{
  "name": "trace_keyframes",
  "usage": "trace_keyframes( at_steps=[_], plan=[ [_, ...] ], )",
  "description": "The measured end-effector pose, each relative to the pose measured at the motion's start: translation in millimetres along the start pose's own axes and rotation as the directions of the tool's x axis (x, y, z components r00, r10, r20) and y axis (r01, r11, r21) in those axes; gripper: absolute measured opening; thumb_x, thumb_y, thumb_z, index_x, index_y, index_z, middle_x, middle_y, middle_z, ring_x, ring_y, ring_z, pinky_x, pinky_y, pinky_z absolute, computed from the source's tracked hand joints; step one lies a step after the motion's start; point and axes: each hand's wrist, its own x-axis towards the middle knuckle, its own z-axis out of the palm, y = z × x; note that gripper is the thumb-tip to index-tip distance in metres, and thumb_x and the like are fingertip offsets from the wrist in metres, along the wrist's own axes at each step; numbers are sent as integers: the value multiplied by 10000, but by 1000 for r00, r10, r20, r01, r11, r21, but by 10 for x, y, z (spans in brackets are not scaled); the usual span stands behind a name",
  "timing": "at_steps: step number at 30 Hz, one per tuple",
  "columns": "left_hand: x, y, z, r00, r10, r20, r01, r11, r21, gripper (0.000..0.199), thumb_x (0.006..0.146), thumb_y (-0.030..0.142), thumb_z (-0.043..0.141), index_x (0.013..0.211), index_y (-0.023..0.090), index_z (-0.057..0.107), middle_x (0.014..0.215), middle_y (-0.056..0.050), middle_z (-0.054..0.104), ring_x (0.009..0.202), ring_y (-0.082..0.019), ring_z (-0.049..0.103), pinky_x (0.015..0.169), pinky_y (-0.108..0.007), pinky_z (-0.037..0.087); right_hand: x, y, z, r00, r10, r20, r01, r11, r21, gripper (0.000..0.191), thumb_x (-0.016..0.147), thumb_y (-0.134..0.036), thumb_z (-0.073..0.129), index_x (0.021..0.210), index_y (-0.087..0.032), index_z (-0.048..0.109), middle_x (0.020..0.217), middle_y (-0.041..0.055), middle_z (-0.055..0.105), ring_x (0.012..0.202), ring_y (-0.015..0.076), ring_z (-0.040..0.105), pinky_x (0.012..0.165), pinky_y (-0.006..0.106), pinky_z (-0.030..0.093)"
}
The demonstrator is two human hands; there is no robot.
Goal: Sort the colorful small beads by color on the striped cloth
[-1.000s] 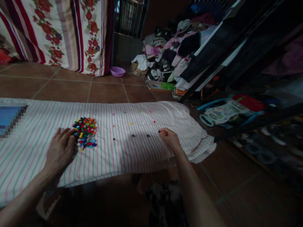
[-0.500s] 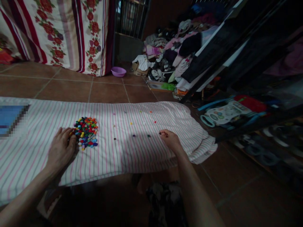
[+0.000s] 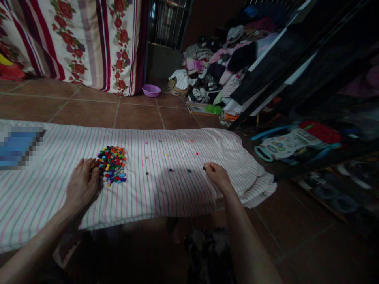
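1. One broad hazard lies closest, at twelve o'clock: the striped cloth (image 3: 183,193). Leaning on its near edge could ruck it, and blocks this small would likely tip or slide out of line.

2. At eleven o'clock, pressure from my left hand (image 3: 83,179) could spread the heaped blocks (image 3: 114,165) out toward three o'clock, muddling them with the brown block (image 3: 147,173) that sits apart. As for that grip, my fingers are half curled and touch the heap's nine o'clock side; whether one is caught under them I cannot tell.

3. Between twelve and one, my right hand (image 3: 217,173) could lose the dark block (image 3: 204,169), because I have it only by the very tips; a small twist would skew it. A sweep toward nine o'clock might also knock the green block (image 3: 189,170), and past that the purple block (image 3: 170,170). Thumb and finger are pinched closed on the dark block, the other fingers folded in.

4. Farther out, the red block (image 3: 197,154) sits at eleven o'clock from my fingertips; a careless forward reach could brush it. Neither hand touches it.

5. Farthest, from the pink block (image 3: 146,142) at the row's nine o'clock end to the orange block (image 3: 192,141) at three, only a tugged cloth seems a threat. No finger of mine is on them.
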Motion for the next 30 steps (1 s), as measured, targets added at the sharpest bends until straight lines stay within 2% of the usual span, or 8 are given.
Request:
trace_keyframes(
  at_steps=[4,8,14,18,22,25,28,30],
  plan=[
    [-2,33,-19,999,-30,25,30,1000,3,464,927,442,297,1222,190,551,1276,-167,611,1425,-350,389,1164,-609,348,-5,-37,-28,999,24,-44,-25,1000,-19,307,871,-307,462,902,-192,744,874,73,732,836,211,650,762,286,445],
    [2,-2,-2,1000,-8,8,8,1000,4,455,913,448,306,1183,184,560,1268,-159,617,1410,-346,409,1164,-597,355,-5,-104,-26,982,44,-183,-41,999,21,280,829,-319,482,888,-197,727,815,69,713,772,211,631,722,291,430],
    [7,-52,43,999,49,-8,-49,999,5,466,912,468,288,1131,171,572,1273,-160,618,1392,-333,432,1184,-563,336,-19,-332,20,943,-48,-329,73,995,64,291,821,-384,485,817,-188,699,699,57,667,670,196,593,655,281,397],
    [9,-48,59,998,56,-26,-56,998,3,434,917,444,294,1132,191,573,1267,-135,622,1397,-310,429,1196,-538,329,-93,-647,117,918,-93,-385,153,980,129,341,881,-413,433,884,-189,689,659,38,652,623,178,588,626,265,390],
    [-7,5,50,999,36,-30,-35,999,6,471,917,435,280,1161,171,585,1274,-146,617,1385,-311,441,1180,-556,346,-257,-1076,293,892,-224,-393,335,912,239,377,943,-394,345,961,-182,656,601,1,601,548,151,580,606,248,415],
    [-28,54,35,999,23,-25,-23,1000,6,522,918,448,268,1181,138,596,1301,-174,603,1397,-324,424,1168,-561,354,-412,-1396,438,860,-340,-380,457,845,279,365,971,-347,311,977,-178,635,577,-16,568,523,141,576,593,240,425],
    [-39,66,21,999,22,-31,-22,1000,-3,526,920,448,276,1189,134,602,1322,-178,593,1401,-320,415,1169,-559,352,-545,-1661,569,831,-452,-324,544,781,307,340,983,-298,303,1013,-177,619,616,-11,587,565,141,605,594,232,444],
    [-36,48,11,1000,16,-25,-16,1000,-12,505,924,439,289,1194,152,604,1339,-163,588,1405,-307,409,1176,-554,346,-601,-1798,654,795,-529,-296,605,726,329,323,981,-253,305,1017,-178,618,684,9,626,632,144,635,636,237,478]
  ],
)
